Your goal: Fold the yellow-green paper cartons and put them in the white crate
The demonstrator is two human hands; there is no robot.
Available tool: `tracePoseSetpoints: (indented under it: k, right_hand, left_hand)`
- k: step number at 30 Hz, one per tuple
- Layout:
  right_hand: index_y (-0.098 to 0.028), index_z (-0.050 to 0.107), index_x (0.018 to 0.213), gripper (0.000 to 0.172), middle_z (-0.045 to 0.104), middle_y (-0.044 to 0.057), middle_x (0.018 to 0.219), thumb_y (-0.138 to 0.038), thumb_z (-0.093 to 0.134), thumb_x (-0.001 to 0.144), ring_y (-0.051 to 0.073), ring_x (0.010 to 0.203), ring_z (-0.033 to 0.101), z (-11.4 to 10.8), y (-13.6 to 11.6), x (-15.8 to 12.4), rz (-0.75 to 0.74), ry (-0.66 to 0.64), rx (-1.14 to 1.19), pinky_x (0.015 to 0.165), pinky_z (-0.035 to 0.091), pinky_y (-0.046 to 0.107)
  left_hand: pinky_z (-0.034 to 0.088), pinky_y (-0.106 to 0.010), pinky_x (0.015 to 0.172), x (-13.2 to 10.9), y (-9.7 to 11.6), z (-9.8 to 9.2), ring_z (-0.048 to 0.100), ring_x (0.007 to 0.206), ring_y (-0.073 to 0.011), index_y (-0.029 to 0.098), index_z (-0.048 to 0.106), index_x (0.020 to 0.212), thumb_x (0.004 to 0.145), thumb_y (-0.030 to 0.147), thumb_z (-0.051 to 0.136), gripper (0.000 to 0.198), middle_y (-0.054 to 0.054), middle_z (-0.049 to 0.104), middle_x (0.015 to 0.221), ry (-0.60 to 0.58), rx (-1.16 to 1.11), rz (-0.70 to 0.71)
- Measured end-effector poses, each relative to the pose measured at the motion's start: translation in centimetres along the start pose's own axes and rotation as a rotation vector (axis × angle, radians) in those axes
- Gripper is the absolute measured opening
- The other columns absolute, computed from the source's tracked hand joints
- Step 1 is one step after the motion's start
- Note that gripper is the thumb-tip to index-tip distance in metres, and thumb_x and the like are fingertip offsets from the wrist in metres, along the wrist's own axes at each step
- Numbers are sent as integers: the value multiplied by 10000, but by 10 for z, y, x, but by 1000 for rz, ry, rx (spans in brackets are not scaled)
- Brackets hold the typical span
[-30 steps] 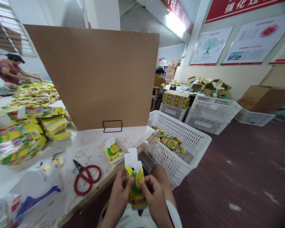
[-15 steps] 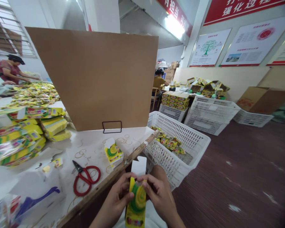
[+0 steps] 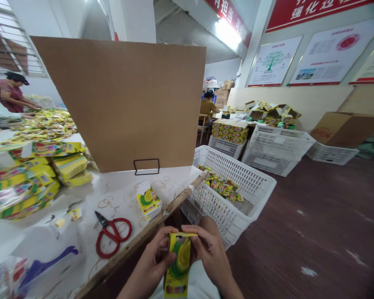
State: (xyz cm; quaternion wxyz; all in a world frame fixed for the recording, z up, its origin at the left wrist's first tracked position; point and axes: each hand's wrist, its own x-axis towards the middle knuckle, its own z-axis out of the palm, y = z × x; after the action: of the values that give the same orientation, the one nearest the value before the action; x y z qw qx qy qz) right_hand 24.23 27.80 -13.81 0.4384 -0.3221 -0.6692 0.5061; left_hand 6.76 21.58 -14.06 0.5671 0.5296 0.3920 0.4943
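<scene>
Both hands hold a small yellow and green carton (image 3: 178, 265) upright over my lap, below the table edge. My left hand (image 3: 154, 259) grips its left side, fingers curled round it. My right hand (image 3: 207, 251) pinches the top flap, which lies folded down over the carton's mouth. A second carton of the same kind (image 3: 148, 200) lies on the white table (image 3: 118, 195) near its front edge, with its white flap sticking up. Red-handled scissors (image 3: 112, 233) rest on the table to the left of my hands.
A tall brown cardboard sheet (image 3: 124, 99) stands across the table. Stacks of flat yellow cartons (image 3: 25, 178) lie at the left. A white plastic crate (image 3: 237, 187) with several small packs stands right of the table; more crates and boxes sit behind. Other people work at the far left and back.
The carton's white top flap stood up before; it is now folded down under my right fingers. The carton sank lower toward my lap.
</scene>
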Motion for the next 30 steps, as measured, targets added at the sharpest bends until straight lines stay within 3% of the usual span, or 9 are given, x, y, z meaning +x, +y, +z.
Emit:
tracePoseSetpoints:
  k: [3, 5, 8, 12, 18, 24, 27, 30]
  right_hand:
    - [-195, 727, 972, 409, 672, 108, 930, -507, 481, 876, 234, 914, 620, -7, 4, 1, -18, -37, 14, 785, 493, 342]
    - [-190, 675, 1078, 380, 658, 61, 785, -461, 544, 845, 196, 753, 614, -7, 5, 1, 86, -93, 9, 659, 484, 299]
    - [-163, 556, 1147, 411, 578, -28, 608, -314, 626, 771, 126, 527, 502, -2, 7, -1, 232, -151, -49, 507, 386, 230]
    - [-166, 491, 1020, 279, 589, -19, 629, -245, 576, 767, 127, 537, 502, 10, 12, -4, 247, -73, -65, 498, 356, 222]
    - [-223, 469, 1050, 363, 629, -20, 640, -218, 624, 722, 159, 532, 552, 18, 16, -6, 219, -49, -46, 485, 371, 236]
    - [-238, 529, 1000, 298, 598, -24, 607, -221, 635, 722, 178, 541, 570, 16, 15, -5, 216, 48, -68, 487, 387, 253]
    - [-199, 554, 1073, 324, 539, -50, 535, -283, 629, 770, 151, 497, 526, 4, 13, -1, 194, -68, -78, 479, 371, 238]
    - [-186, 647, 1069, 302, 648, 21, 711, -348, 600, 818, 177, 678, 608, -6, 9, 2, 140, -111, -55, 603, 464, 272]
  left_hand:
    - [467, -307, 886, 0, -3, 0, 607, 1020, -219, 223, 483, 1214, 877, 315, 546, 355, -101, 587, 1217, 99, 178, 15]
    - [478, -290, 872, 1, -5, 1, 620, 976, -204, 211, 486, 1234, 884, 312, 523, 367, -108, 575, 1237, 140, 284, 4]
    - [486, -283, 862, 0, -8, 4, 627, 942, -195, 202, 458, 1290, 887, 317, 496, 421, -118, 583, 1231, 152, 367, -20]
    - [437, -301, 954, -4, -11, 4, 589, 1045, -211, 215, 439, 1333, 882, 324, 495, 468, -111, 608, 1205, 142, 435, -42]
    - [380, -349, 1022, -4, -14, 2, 530, 1155, -242, 217, 431, 1347, 876, 307, 500, 485, -119, 542, 1306, 162, 374, -24]
    - [373, -355, 1020, 0, -9, 12, 534, 1151, -244, 196, 416, 1330, 886, 260, 479, 453, -131, 550, 1288, 134, 349, -44]
    - [427, -343, 961, 3, -7, 12, 566, 1100, -242, 183, 419, 1309, 876, 287, 510, 455, -135, 581, 1245, 160, 227, -36]
    - [487, -311, 830, 5, -5, 9, 626, 948, -224, 170, 445, 1271, 847, 310, 569, 463, -127, 646, 1132, 158, 113, -41]
